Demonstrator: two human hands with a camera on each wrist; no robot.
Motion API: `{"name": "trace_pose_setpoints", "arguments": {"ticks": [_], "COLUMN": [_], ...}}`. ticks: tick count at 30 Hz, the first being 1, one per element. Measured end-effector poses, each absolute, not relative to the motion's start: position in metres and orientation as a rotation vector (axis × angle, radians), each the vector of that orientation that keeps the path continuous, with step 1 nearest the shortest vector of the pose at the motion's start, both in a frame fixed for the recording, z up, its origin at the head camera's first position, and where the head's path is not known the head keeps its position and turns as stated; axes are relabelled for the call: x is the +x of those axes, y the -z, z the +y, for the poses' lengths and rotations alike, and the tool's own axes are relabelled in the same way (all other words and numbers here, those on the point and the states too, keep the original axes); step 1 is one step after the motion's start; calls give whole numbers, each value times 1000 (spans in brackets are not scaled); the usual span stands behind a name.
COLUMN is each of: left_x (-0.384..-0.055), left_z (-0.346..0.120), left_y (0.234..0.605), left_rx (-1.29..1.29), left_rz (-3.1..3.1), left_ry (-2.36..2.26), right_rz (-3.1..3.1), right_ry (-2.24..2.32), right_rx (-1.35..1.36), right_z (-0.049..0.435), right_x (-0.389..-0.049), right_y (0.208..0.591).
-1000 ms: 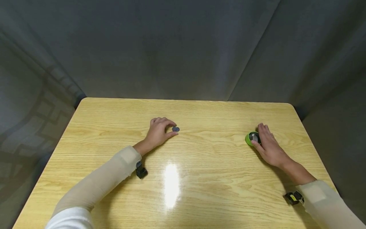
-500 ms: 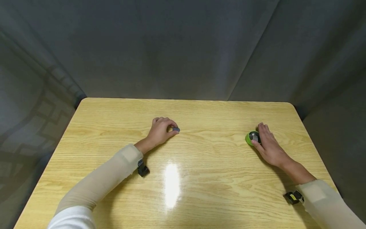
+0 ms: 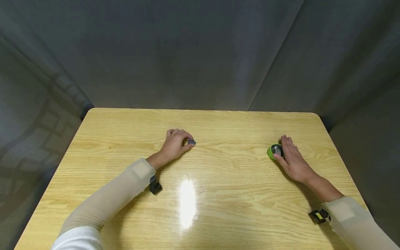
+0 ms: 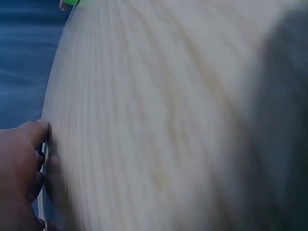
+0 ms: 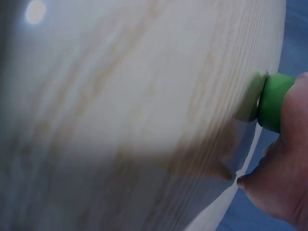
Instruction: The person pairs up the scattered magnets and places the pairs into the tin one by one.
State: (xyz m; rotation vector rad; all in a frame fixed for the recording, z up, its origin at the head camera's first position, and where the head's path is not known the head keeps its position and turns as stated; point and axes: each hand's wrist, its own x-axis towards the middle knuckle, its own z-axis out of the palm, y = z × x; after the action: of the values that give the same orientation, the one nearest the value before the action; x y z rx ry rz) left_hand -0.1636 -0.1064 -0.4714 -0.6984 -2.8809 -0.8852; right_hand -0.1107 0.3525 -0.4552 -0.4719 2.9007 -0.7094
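My left hand (image 3: 175, 143) is low over the table left of centre. Its thumb and forefinger pinch small dark grey, coin-like discs (image 3: 191, 142). In the left wrist view only part of the left hand (image 4: 21, 168) shows at the edge, and the discs are hidden. At the right, my right hand (image 3: 293, 158) holds a small round green bowl (image 3: 270, 152) with a dark, shiny inside and a grey patch in it. The thumb lies at the near rim while the straight fingers run along its right side. From the right wrist, the green wall (image 5: 274, 103) shows upright beside the palm.
A light wood-grain table (image 3: 218, 198) spans the view, with a bright glare spot in front. Dark grey curtains (image 3: 200, 55) hang behind it and at both sides. Small black cameras (image 3: 155, 187) are strapped to both wrists.
The left thumb and forefinger have closed in on the discs, which were spread side by side between them. The right hand and green bowl have stayed in place.
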Motion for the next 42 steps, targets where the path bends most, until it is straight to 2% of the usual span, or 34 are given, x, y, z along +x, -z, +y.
{"name": "trace_pose_setpoints", "arguments": {"ticks": [20,42], "left_x": [-168,-170], "left_z": [-111,-93], "left_y": [466,452], "left_rx": [-688,-750], "left_rz": [-2886,-2853], "left_ry": [958,1077], "right_rz": [2905,2911], "right_ry": [706,699], "right_rx": [-485,-475], "right_z": [352,352], "right_x": [-110,-111], "right_y": [454,454]}}
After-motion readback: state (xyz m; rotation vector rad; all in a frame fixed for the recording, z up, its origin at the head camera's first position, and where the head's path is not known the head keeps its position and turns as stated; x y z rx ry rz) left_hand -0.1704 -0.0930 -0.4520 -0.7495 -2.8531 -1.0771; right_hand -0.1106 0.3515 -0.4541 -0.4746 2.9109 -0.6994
